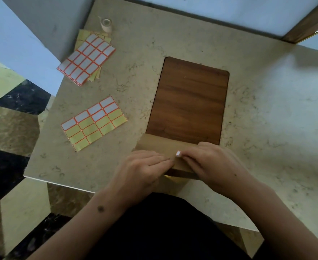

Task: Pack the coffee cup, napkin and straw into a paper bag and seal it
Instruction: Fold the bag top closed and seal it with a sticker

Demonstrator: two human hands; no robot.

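Desk (173,44) is showing as beige stone with faint dark veining. Dark brown wood-grain panel (188,102) is seen inset in it. Paper bag (160,147) is showing plain kraft brown; small white sticker (178,153) with a red edge is seen on its fold. Near label sheet (94,123) is showing an orange-red grid, the top labels white, the rest of the cells bare yellow backing. Far label stack (87,60) is showing white labels in the same orange-red grid over yellow sheets. Floor (13,137) is patterned in cream, tan and black cube tiles.
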